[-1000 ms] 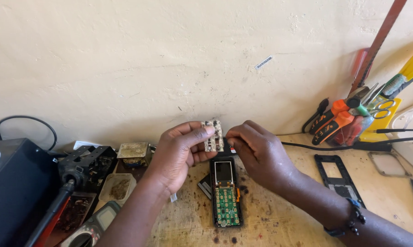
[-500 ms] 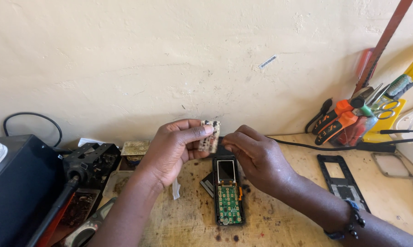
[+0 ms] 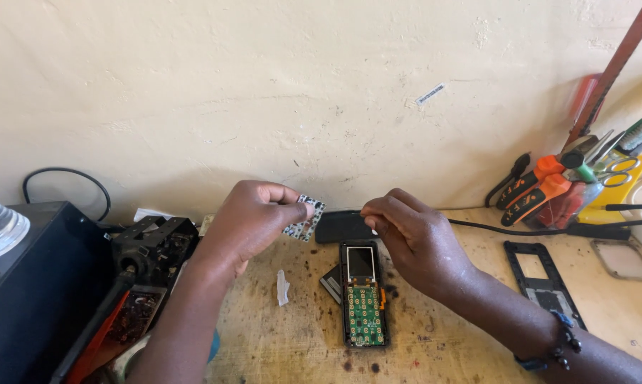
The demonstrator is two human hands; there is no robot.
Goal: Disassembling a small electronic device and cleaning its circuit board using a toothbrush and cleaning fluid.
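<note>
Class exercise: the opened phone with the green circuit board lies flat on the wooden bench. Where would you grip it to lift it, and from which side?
Probably best by its two long black side edges, near the middle, coming down from above. The opened phone with the green circuit board lies face up, long axis running away from the person, so its screen and bare board are exposed. The right hand is nearest; the left hand pinches a small keypad sheet.

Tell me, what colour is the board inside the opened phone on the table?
Green, dotted with small pale round contacts; the phone board shows clearly in the head view.
</note>
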